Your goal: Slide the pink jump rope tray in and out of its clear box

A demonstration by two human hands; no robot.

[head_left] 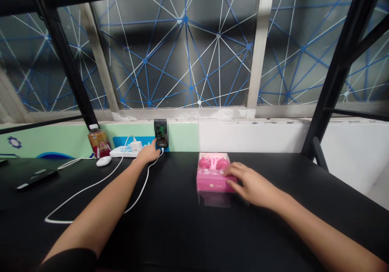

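Note:
A phone (161, 133) stands upright against the back wall, its screen blurred out, with a white cable (148, 174) running from its lower edge. My left hand (148, 152) reaches to it, a finger stretched out and touching its lower left side; the other fingers show only in part. On the desk to the right sits a pink box (214, 180) with a clear window and round pink pieces inside. Fingers of my right hand (251, 183) lie apart on the box's right side, not wrapped round it. A clear plastic flap extends from the box's front.
A white power strip (117, 153) with a white charger plug (136, 146) lies by the wall. Left of it are a white mouse (103, 161), a drink bottle (99, 141) and a flat black device (37, 179). Black frame posts (331, 77) rise at both sides.

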